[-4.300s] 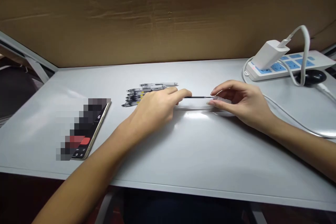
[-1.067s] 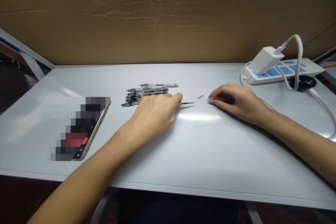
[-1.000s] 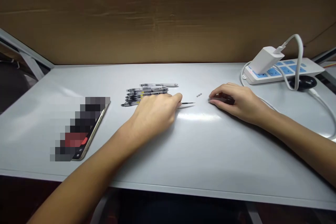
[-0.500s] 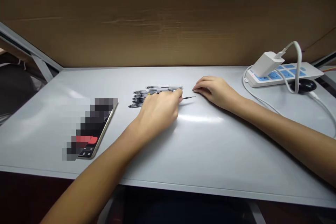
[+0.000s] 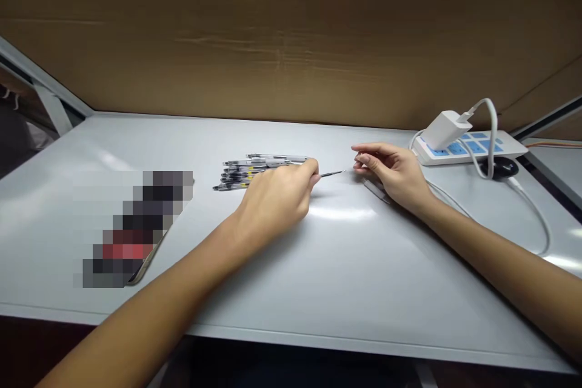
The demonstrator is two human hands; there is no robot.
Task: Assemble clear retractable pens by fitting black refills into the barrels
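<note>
Two bare hands work apart from each other above the table, with a slim, straight black pen refill (image 5: 333, 174) in the space between them. Its thin tip points toward the right and ends just beside the fingers of the right hand (image 5: 395, 173). Closed on the refill's other end, the left hand (image 5: 279, 197) shows its back, fingers curled under and thumb side forward; its forearm slants up from the lower left. On the right, the forearm comes in from the lower right edge and the wrist bends so that the fingers point left, index finger stretched above a bent thumb. Whether those fingertips pinch something small cannot be told. A clear plastic tube (image 5: 376, 190) slants beneath that palm; whether it is held or only lies there is unclear.

Behind the left hand, partly covered by it, lies a row of clear plastic pens with black and white parts (image 5: 234, 176). Farther left rests a dark-screened phone (image 5: 140, 230), largely pixelated. At the back right, a white power strip with blue sockets (image 5: 473, 148) carries a white block charger (image 5: 443, 131), beside a glossy black rounded object (image 5: 504, 168). Brown cardboard (image 5: 282, 36) stands behind the smooth pale-grey table (image 5: 327, 291).
</note>
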